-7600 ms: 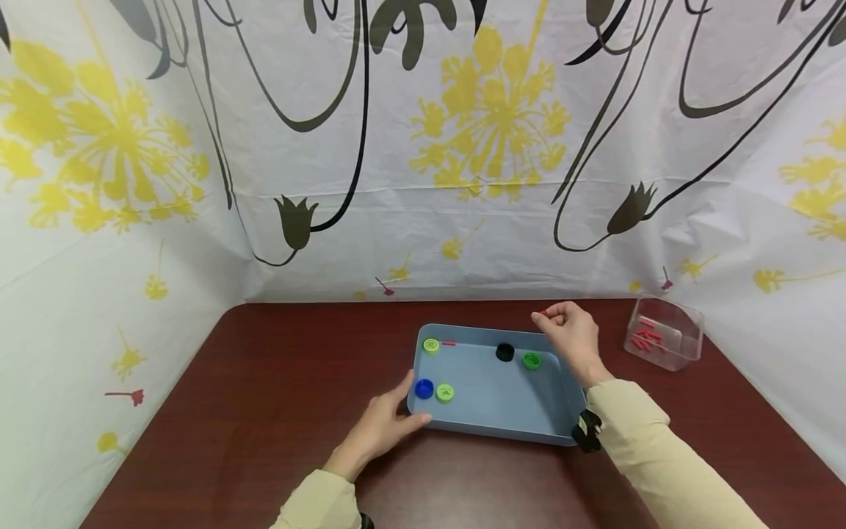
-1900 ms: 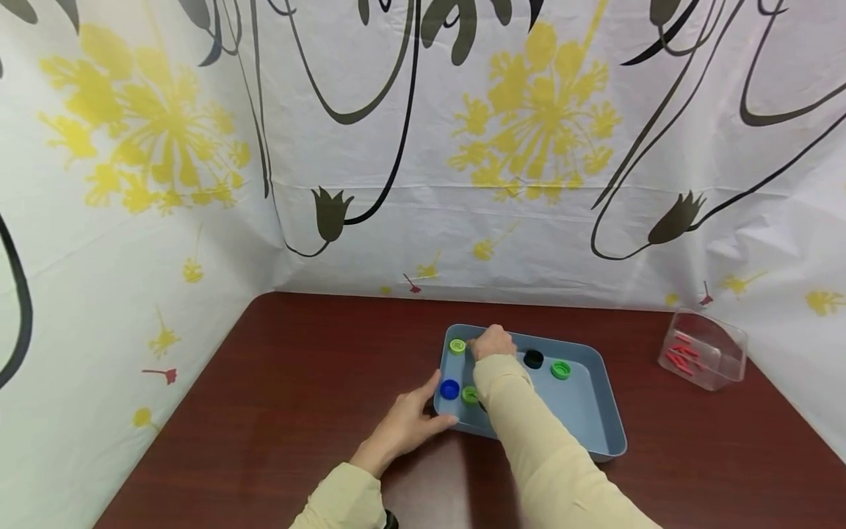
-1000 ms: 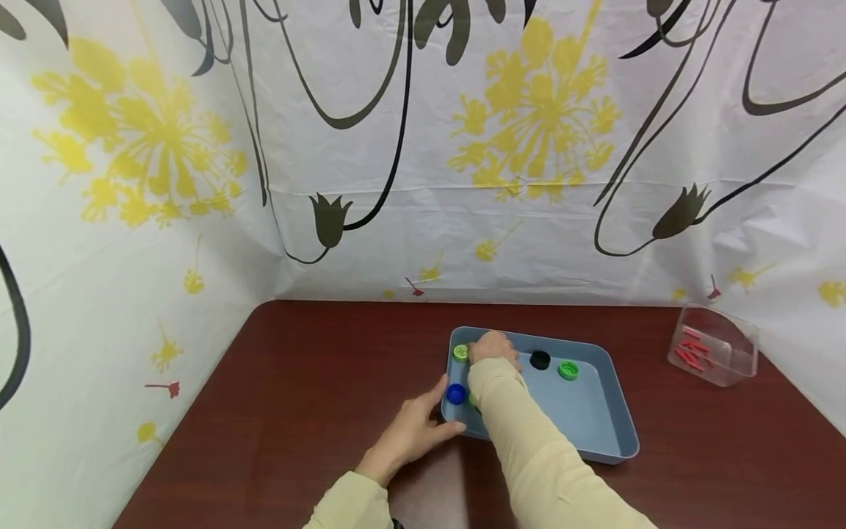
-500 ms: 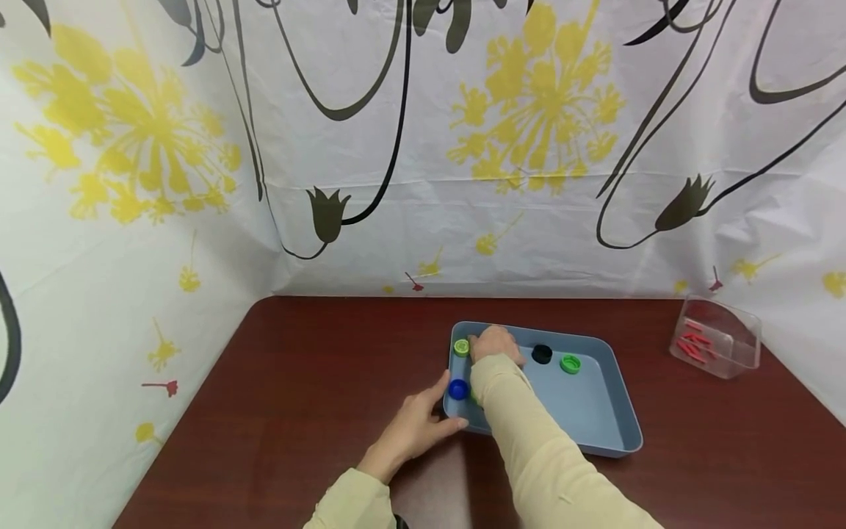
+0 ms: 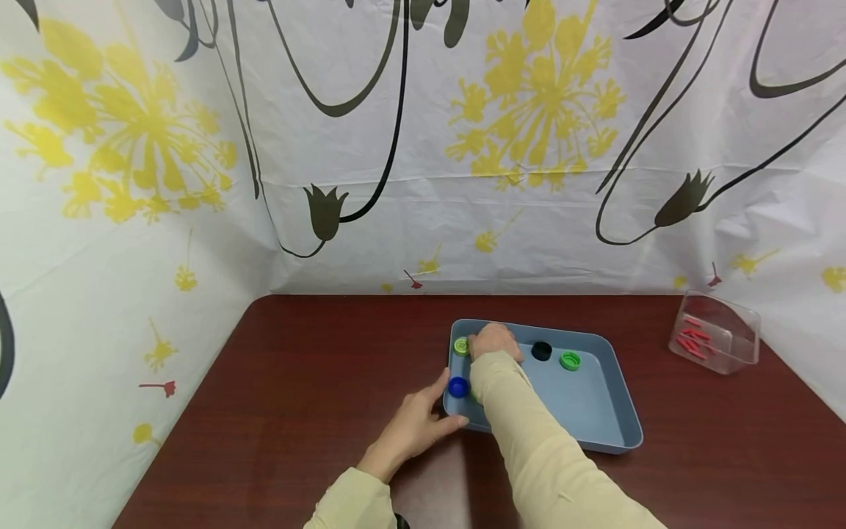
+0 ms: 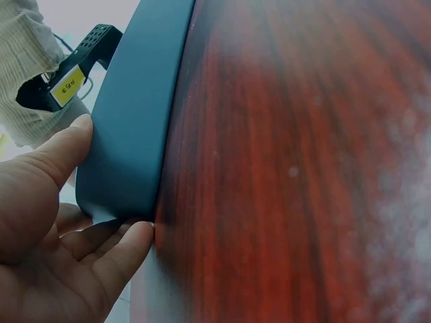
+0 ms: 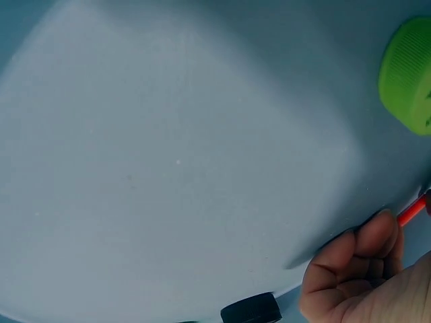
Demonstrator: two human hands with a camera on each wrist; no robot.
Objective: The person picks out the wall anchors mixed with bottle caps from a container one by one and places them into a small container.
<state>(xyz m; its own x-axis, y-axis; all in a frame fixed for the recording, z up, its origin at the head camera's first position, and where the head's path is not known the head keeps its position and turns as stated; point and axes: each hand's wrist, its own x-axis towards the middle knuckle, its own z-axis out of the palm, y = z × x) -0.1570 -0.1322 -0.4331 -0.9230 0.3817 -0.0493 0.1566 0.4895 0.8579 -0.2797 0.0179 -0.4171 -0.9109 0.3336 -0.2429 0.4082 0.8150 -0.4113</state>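
Note:
My left hand (image 5: 413,428) holds the near left corner of a blue-grey tray (image 5: 604,433); in the left wrist view its thumb lies along one wall and its fingers come round the other side. My right hand (image 5: 496,341) reaches into the tray's back left part, fingers curled down. A small red stick (image 7: 411,211) shows at its fingertips in the right wrist view, partly cut off by the frame edge. Left of this hand sits a light green bottle cap (image 5: 461,346). A blue cap (image 5: 458,387) lies nearer, beside another light green cap (image 5: 474,397) mostly hidden by the sleeve.
A black cap (image 5: 542,351) and a green cap (image 5: 570,361) lie in the tray right of my right hand. At the table's right edge stands a clear plastic box (image 5: 740,338) with several red sticks (image 5: 692,338). Patterned cloth (image 5: 370,257) hangs behind the brown table (image 5: 317,367).
From above the tray's back right edge, my right hand has moved left into the back left part, over the spot where a red stick lay. In the last second both hands hardly move.

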